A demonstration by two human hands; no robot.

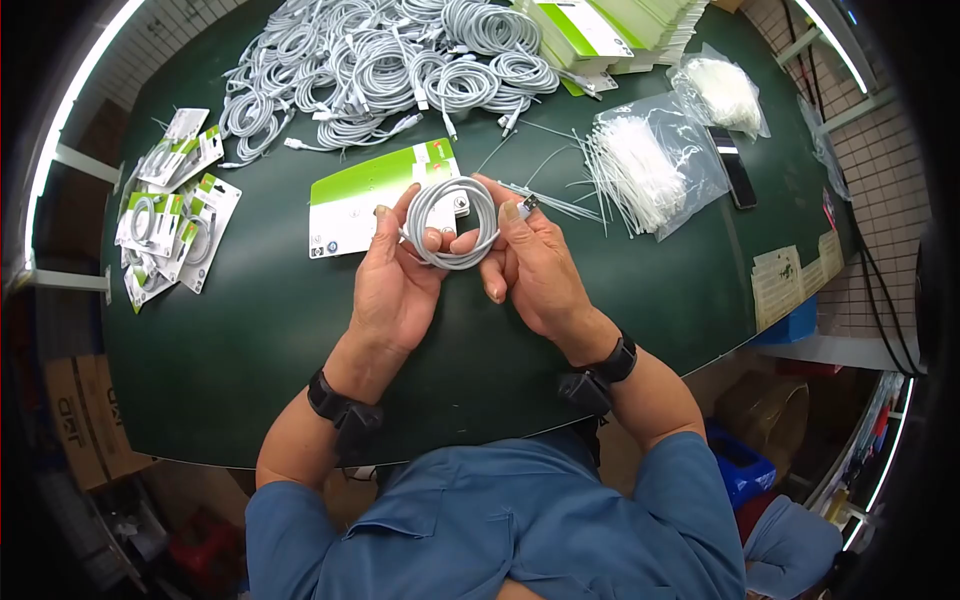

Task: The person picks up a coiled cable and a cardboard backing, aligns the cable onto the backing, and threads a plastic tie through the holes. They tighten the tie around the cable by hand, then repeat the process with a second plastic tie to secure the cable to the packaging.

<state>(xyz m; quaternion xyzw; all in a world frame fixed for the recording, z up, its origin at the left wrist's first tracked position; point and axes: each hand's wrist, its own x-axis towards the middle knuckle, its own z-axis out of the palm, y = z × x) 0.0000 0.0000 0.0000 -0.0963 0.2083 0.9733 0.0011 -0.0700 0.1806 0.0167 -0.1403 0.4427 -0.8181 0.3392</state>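
Above the green table I hold a coiled grey cable (483, 208) between both hands. My left hand (397, 280) is closed on the coil's left side, thumb outside and fingertips inside the loop. On the right side, my right hand (540, 270) grips the coil near the cable's USB plug (527, 205), which sticks out past the thumb. Just behind the coil lie green and white packaging cards (375, 190), partly hidden by it and by my left fingers. Loose white cable ties (560, 203) are scattered beyond my right fingers.
A big heap of coiled grey cables (380, 65) fills the back. Packed cables on cards (170, 225) lie at the left. A stack of cards (640, 25) stands at the back right, near bags of white ties (650, 165) and a phone (735, 170).
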